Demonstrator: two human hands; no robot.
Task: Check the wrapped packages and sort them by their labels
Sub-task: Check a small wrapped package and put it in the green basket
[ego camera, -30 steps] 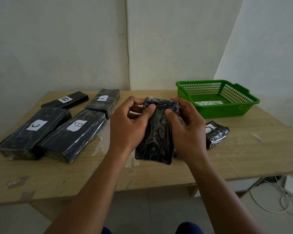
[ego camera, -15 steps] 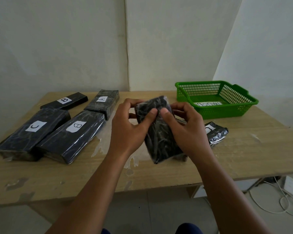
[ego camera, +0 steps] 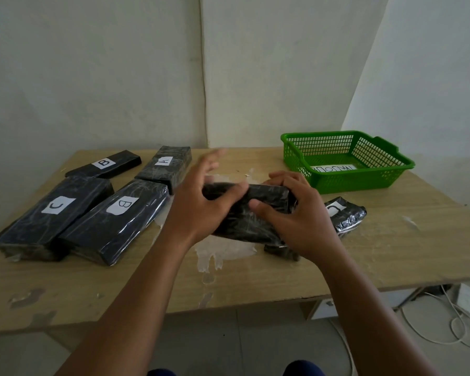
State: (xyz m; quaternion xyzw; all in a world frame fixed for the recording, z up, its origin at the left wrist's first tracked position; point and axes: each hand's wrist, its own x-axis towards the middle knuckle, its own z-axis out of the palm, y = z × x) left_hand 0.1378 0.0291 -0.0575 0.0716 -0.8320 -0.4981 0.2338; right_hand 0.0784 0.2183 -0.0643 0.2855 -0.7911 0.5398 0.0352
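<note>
I hold a black film-wrapped package [ego camera: 255,215] crosswise above the middle of the wooden table [ego camera: 391,256]; no label shows on it. My right hand [ego camera: 299,223] grips its right end, fingers curled over the far edge and thumb on the near face. My left hand [ego camera: 198,204] is at its left end, thumb lying on the package and fingers stretched out and blurred. On the left lie packages labelled C [ego camera: 55,210], B [ego camera: 120,215], a slim B [ego camera: 103,165] and A [ego camera: 164,165]. A labelled crinkled package [ego camera: 346,217] lies to the right.
A green plastic basket [ego camera: 380,183] with a paper label inside [ego camera: 333,168] stands at the back right. Another dark package [ego camera: 280,251] peeks out below my right hand. White walls close the back. White cables [ego camera: 445,329] lie on the floor at the right.
The held package has turned from standing on end to lying crosswise. My left hand's fingers have come off it and spread out; my right hand keeps its grip.
</note>
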